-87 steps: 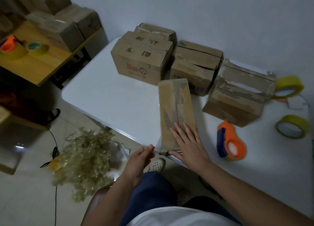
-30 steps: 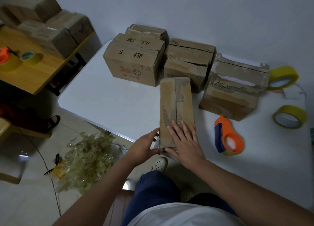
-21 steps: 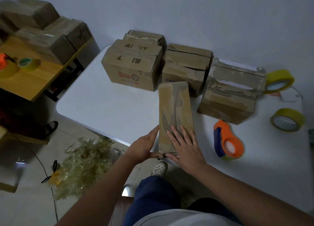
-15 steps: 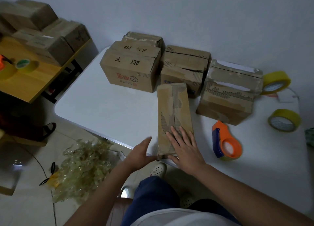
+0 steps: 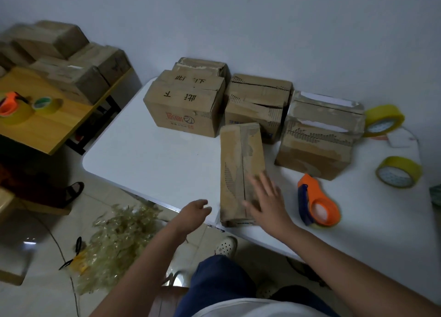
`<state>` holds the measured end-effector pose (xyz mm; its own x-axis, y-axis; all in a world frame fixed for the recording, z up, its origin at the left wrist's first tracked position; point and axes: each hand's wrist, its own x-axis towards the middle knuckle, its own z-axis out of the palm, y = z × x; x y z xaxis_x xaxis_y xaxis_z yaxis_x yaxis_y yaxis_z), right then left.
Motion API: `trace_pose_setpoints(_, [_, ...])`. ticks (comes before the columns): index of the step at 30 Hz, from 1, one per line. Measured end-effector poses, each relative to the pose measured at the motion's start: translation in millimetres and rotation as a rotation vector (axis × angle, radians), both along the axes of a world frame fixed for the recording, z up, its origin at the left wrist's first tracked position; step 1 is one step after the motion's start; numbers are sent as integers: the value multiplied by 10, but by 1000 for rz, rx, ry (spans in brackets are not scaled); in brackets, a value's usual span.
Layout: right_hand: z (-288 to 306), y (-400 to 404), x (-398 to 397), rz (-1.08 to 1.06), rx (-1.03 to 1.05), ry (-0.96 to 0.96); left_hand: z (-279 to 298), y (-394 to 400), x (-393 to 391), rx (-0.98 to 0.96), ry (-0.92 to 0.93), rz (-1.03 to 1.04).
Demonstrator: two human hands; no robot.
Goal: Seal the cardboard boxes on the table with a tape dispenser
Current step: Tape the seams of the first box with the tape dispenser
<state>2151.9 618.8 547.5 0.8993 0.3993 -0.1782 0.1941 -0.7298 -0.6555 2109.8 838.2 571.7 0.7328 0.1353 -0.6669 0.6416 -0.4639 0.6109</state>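
We see a long flat cardboard box (image 5: pixel 241 171) lying at the near edge of the white desk (image 5: pixel 155 154). The right hand (image 5: pixel 265 199) is over its near right part, fingers (image 5: pixel 256 182) spread wide and straight; the motion blur hides if they touch. The left hand (image 5: pixel 194 210) is just beside the box, fingers loose, holding nothing. The orange tape dispenser (image 5: pixel 318 201) lies near the box on the right, untouched. Four more boxes (image 5: pixel 183 106) stand behind.

Narrow box (image 5: pixel 241 168) on the table (image 5: pixel 155 159), tape dispenser (image 5: pixel 318 202) to its right, boxes (image 5: pixel 186 106) behind.
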Motion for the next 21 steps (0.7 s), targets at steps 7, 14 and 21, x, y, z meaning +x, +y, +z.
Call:
trace_pose_setpoints(7, [103,-129,-17,-144,359,550,-26,-276,391,566,-343,-268])
trace_pose_setpoints(14, [242,-434,66,-300,288,461,-219,-349,377,740,-332,-654])
trace_pose_setpoints(21, [238,-454,114,-231,270,500,-109,284,362,1034,-393,-638])
